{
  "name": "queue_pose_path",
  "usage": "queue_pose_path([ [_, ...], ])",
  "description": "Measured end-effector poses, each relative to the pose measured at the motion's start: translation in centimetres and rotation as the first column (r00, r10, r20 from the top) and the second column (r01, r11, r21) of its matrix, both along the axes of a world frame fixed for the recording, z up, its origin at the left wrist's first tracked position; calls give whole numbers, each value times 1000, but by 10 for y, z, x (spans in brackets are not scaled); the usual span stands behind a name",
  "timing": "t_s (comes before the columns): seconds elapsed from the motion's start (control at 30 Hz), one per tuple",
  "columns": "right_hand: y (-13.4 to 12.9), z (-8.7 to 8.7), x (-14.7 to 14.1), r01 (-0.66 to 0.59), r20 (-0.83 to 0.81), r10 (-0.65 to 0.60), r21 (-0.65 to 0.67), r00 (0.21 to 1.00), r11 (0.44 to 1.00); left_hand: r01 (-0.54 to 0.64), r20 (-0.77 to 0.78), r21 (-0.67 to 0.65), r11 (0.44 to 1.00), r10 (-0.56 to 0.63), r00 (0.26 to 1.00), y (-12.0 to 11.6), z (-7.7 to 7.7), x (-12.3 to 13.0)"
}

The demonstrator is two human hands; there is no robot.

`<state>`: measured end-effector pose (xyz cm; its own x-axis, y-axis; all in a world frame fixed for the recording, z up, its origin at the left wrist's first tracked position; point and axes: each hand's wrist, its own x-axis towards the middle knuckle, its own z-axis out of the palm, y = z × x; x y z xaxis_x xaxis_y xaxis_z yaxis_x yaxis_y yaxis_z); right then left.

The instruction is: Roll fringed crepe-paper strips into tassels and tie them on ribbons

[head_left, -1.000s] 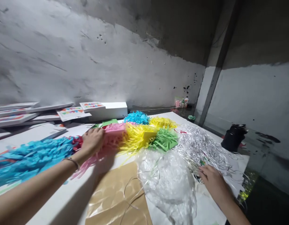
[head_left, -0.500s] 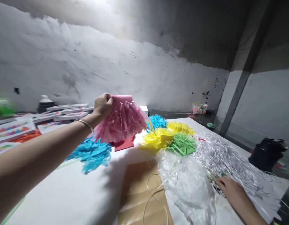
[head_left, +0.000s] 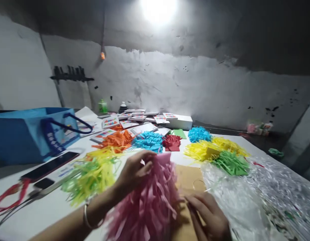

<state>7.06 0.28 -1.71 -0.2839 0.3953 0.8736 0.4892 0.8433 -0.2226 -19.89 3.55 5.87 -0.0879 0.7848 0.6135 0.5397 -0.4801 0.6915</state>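
Note:
A pink paper tassel bunch (head_left: 150, 201) hangs fringe-down over the table, its flat folded top pinched by my left hand (head_left: 135, 170), which wears a bangle. Close to the tassel's right side is my right hand (head_left: 207, 214), thumb and fingers together above the brown paper (head_left: 188, 177); whatever it holds is too blurred to make out. Yellow-green fringe (head_left: 94, 174) lies left of my left hand. Blue (head_left: 148, 142) and dark red (head_left: 172, 142) bunches lie behind the pink one. Clear plastic (head_left: 235, 197) lies right of the brown paper.
A blue bag (head_left: 24, 134) and a phone (head_left: 49, 165) with cables are at the left. Orange fringe (head_left: 114, 140) and stacked cards (head_left: 137, 117) lie farther back. Yellow (head_left: 202, 150) and green (head_left: 231, 162) bunches and silvery strips (head_left: 280, 180) fill the right.
The view has turned left, bringing in the blue bag and phone. My left hand has lowered the pink bunch, and my right hand has left the silvery strips and come beside it.

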Motion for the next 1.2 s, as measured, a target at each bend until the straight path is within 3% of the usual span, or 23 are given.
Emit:
queue_pose_path([
  [0.1, -6, -4, -64, -67, -8, 67, -161, 998, 985, 58, 69, -74, 996, -53, 996, -37, -38, 14],
  [0.2, -8, -16, -90, 22, 25, -16, -259, 1000, 966, 136, 214, -186, 973, -94, 972, -57, -65, 19],
  [0.4, -12, -26, -80, 150, 96, -127, -299, 987, 942, 327, 512, -317, 890, -130, 849, -68, -93, 22],
  [0.53, -17, -21, -66, 264, 38, -261, -104, 965, 959, 444, 600, -257, 858, -219, 769, -65, -104, 34],
  [0.67, -25, -17, -55, 240, -94, -242, -27, 966, 970, 431, 540, -264, 863, -238, 807, -61, -112, 42],
  [0.8, -24, -22, -46, 266, 173, -260, -16, 950, 964, 429, 453, -231, 874, -293, 842, -59, -114, 46],
  [0.87, -20, -28, -43, 278, 264, -255, -55, 930, 959, 396, 399, -193, 898, -297, 868, -60, -113, 47],
  [1.03, -19, -32, -43, 248, 167, -212, -234, 963, 940, 264, 141, -28, 964, -258, 956, -65, -106, 51],
  [1.13, -22, -26, -45, 212, 89, -192, -344, 977, 915, 195, 10, -29, 980, -195, 981, -68, -105, 51],
  [1.2, -22, -25, -44, 208, 103, -184, -336, 978, 918, 171, -55, -34, 985, -172, 984, -69, -106, 51],
])
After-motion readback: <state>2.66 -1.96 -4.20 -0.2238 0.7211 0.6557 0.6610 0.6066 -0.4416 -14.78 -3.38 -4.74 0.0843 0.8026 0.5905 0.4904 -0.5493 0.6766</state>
